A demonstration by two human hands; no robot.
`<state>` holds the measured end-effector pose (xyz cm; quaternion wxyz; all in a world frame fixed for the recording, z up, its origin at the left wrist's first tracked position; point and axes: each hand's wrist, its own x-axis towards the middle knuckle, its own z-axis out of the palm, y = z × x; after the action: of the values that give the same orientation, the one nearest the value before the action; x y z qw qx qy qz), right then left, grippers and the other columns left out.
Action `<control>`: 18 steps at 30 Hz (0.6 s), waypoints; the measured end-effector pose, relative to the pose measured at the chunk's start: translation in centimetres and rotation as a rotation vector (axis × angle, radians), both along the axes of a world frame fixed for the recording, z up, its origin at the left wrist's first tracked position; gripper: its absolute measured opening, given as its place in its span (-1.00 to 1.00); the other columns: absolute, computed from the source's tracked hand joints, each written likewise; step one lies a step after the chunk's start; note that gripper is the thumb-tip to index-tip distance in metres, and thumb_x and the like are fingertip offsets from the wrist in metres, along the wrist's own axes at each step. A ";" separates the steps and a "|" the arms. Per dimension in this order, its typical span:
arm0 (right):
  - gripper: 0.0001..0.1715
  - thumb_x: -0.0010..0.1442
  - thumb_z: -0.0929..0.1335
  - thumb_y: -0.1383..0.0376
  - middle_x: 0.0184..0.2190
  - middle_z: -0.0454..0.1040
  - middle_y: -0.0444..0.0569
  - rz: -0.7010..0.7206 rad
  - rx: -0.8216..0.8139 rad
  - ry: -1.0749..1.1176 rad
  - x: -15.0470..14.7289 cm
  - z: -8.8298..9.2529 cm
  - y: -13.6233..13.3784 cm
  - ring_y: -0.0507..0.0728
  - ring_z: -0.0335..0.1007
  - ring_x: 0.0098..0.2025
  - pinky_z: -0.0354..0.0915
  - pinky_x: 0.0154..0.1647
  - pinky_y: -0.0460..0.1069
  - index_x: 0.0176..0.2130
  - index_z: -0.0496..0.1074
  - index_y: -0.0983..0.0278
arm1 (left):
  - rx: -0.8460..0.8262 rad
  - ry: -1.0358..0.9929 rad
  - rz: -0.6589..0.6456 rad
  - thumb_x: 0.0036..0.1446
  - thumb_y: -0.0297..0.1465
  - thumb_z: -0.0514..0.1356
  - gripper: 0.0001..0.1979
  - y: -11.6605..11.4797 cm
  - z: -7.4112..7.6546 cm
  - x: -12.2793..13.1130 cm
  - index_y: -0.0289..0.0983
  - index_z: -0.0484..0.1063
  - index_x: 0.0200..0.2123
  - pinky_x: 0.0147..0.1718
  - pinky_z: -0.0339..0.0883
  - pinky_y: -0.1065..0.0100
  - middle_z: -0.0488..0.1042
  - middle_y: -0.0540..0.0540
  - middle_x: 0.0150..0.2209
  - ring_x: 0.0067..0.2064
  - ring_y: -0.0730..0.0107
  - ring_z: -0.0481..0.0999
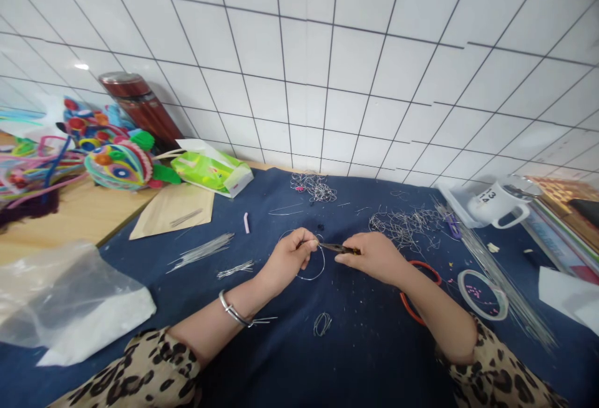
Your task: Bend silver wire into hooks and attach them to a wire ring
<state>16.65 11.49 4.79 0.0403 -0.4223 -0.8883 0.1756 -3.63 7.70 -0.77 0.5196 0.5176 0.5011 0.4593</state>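
Observation:
My left hand (291, 257) pinches a thin silver wire (322, 266) bent into a round loop that hangs below the fingers. From the other side my right hand (374, 257) is wrapped around a pair of pliers (337, 248), whose narrow jaws point left and meet the wire by my left fingertips. Whether the jaws are closed on it I cannot tell. The pliers' handles are mostly hidden by the hand; an orange-red curved piece (412, 311) shows under my right forearm. A small coil of wire (322, 324) lies on the dark blue cloth below the hands.
Bundles of straight wires (206, 250) lie left, with tangled wire heaps (407, 227) at right and back. A tissue pack (213, 170), a reddish flask (140, 105) and a colourful fish craft (119, 165) stand back left. At right are a white mug (498, 205) and a round dish rim (503, 308).

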 end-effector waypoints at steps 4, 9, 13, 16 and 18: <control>-0.55 0.14 0.21 -0.03 -0.54 0.37 -0.17 -0.017 -0.040 0.000 -0.1 -0.3 0.1 -0.02 0.23 -0.48 -0.11 -0.51 -0.12 -0.48 0.37 0.24 | -0.033 0.002 -0.024 0.10 -0.29 0.09 -0.82 0.0 -0.2 0.1 -0.29 0.29 -0.44 -0.60 0.07 0.50 0.22 0.10 -0.63 -0.63 0.59 0.19; -0.55 0.12 0.22 -0.04 -0.55 0.35 -0.17 -0.046 -0.056 -0.008 -0.2 -0.6 0.1 -0.02 0.21 -0.49 -0.13 -0.51 -0.12 -0.48 0.39 0.24 | -0.109 -0.115 -0.072 0.09 -0.27 0.11 -0.80 -0.1 -0.5 0.2 -0.30 0.29 -0.45 -0.61 0.08 0.50 0.22 0.10 -0.63 -0.63 0.60 0.19; -0.55 0.13 0.21 -0.03 -0.55 0.35 -0.17 -0.049 -0.064 0.008 -0.1 -0.4 0.2 -0.03 0.20 -0.50 -0.13 -0.51 -0.12 -0.47 0.39 0.24 | -0.140 -0.177 -0.096 0.08 -0.25 0.13 -0.77 0.0 -0.5 0.2 -0.32 0.33 -0.43 -0.62 0.08 0.50 0.25 0.07 -0.61 -0.61 0.60 0.20; -0.56 0.13 0.22 -0.02 -0.56 0.34 -0.17 -0.054 -0.063 0.011 -0.1 -0.3 0.2 -0.03 0.19 -0.50 -0.12 -0.51 -0.12 -0.48 0.38 0.25 | -0.164 -0.193 -0.118 0.07 -0.24 0.14 -0.77 0.0 -0.4 0.2 -0.33 0.36 -0.41 -0.62 0.09 0.50 0.29 0.04 -0.57 -0.60 0.60 0.21; -0.56 0.12 0.22 -0.02 -0.57 0.34 -0.17 -0.055 -0.068 0.011 -0.1 -0.3 0.2 -0.03 0.19 -0.50 -0.12 -0.50 -0.12 -0.49 0.37 0.26 | -0.183 -0.206 -0.132 0.07 -0.25 0.15 -0.77 0.0 -0.3 0.2 -0.33 0.38 -0.40 -0.62 0.08 0.50 0.32 0.02 -0.55 -0.60 0.61 0.21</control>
<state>16.57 11.65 4.50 0.0358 -0.4468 -0.8696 0.2071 -3.45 7.68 -1.09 0.6423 0.4500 0.4501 0.4271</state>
